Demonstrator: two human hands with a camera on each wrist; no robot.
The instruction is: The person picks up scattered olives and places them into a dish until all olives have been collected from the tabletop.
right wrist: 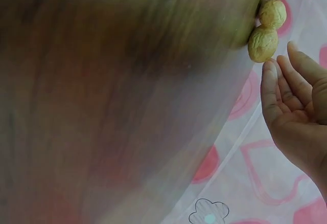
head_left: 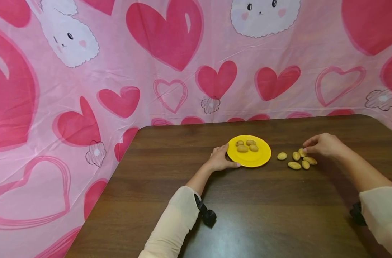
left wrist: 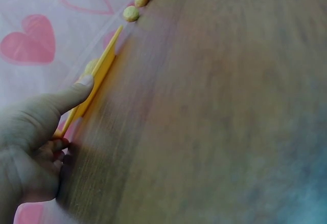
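A yellow plate (head_left: 263,156) lies on the table with several small potatoes (head_left: 242,148) on it. My left hand (head_left: 220,159) holds the plate's left side; in the left wrist view its thumb (left wrist: 76,92) lies along the rim and the other fingers are partly hidden beneath. To the right of the plate, several more potatoes (head_left: 294,165) form a loose group. At the far side of that group, my right hand (head_left: 326,145) reaches down to one potato (head_left: 301,152). In the right wrist view, a gap shows between thumb and fingers, with the fingertips beside a wrinkled potato (right wrist: 263,44).
The dark wooden table (head_left: 263,215) has its far edge against a pink cloth (head_left: 215,46) printed with hearts and animal faces. Dark wrist cameras are strapped at both cream sleeves (head_left: 176,222).
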